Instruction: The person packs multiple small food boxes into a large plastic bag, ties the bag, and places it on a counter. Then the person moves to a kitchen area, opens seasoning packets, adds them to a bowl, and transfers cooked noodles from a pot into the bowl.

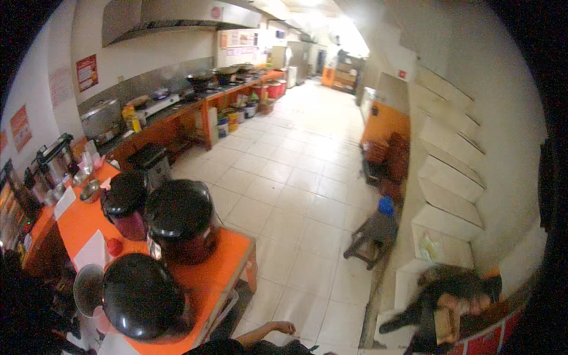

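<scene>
My left hand (284, 327) reaches in at the bottom edge, its bare forearm coming out of a dark sleeve. Its fingers look loosely curled, and no object shows in them. The orange-topped table (204, 281) is the nearest thing, to the left and apart from the hand. Large containers with domed black lids stand on it: one in front (144, 297), one behind it (179, 210) and a third with a pink body (125, 195). A grey round bowl or strainer (89, 290) leans beside the front lid. My right hand is out of the picture.
At lower right a blurred person in dark clothes (438, 293) sits by the white steps (444, 236), holding a light brown flat thing (447, 325). A dark stool (373, 236) stands against the right side. Woks (228, 71) line the left counter. Pale tiled floor (296, 201) runs between.
</scene>
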`<state>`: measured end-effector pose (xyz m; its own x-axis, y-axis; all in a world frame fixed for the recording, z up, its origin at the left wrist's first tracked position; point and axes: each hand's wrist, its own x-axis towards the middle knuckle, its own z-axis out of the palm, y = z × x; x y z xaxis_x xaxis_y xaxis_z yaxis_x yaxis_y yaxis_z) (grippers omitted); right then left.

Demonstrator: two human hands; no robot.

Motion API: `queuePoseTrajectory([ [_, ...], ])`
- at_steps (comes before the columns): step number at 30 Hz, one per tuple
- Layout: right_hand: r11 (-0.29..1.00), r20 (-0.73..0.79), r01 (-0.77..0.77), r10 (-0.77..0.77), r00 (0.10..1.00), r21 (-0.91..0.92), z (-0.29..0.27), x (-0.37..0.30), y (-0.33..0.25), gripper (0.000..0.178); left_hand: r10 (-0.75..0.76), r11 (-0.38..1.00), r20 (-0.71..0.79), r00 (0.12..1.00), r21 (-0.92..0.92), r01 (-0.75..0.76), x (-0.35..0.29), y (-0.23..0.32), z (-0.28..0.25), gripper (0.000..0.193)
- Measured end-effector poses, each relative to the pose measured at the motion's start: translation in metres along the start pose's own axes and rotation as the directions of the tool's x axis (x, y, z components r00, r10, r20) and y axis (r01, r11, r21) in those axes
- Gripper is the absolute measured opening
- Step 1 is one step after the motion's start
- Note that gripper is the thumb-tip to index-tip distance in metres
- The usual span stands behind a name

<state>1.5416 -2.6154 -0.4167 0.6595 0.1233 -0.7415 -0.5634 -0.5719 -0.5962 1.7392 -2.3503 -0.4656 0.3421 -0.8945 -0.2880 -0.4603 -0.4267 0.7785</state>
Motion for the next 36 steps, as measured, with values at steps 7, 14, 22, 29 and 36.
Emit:
queuePoseTrajectory([
  [7,0.842,0.215,0.538,-0.519,0.828,-0.042,-0.268,0.209,-0.32,0.031,-0.284,0.944,0.01,0.959,-0.175,0.281,0.087,-0.09,-0.145,0.032],
  [14,0.581,0.007,0.655,-0.746,0.666,-0.482,-0.39,0.409,-0.431,0.022,-0.346,0.921,-0.289,0.893,-0.284,0.265,0.147,-0.219,-0.346,0.042],
  [22,0.932,0.071,0.077,-0.055,0.996,-0.353,-0.459,0.538,-0.505,0.02,-0.504,0.86,-0.636,0.584,-0.434,0.269,0.12,-0.408,-0.558,0.056],
  [29,0.884,0.098,0.075,-0.033,0.995,-0.462,-0.543,0.742,-0.674,0.019,-0.921,0.273,-0.39,0.006,-0.633,0.725,0.026,-0.514,-0.577,0.076],
  [36,0.274,0.279,0.47,-0.525,0.804,-0.839,-0.559,1.009,-0.967,0.02,-0.986,-0.088,0.056,-0.154,-0.974,0.207,-0.002,-0.524,-0.653,0.051],
])
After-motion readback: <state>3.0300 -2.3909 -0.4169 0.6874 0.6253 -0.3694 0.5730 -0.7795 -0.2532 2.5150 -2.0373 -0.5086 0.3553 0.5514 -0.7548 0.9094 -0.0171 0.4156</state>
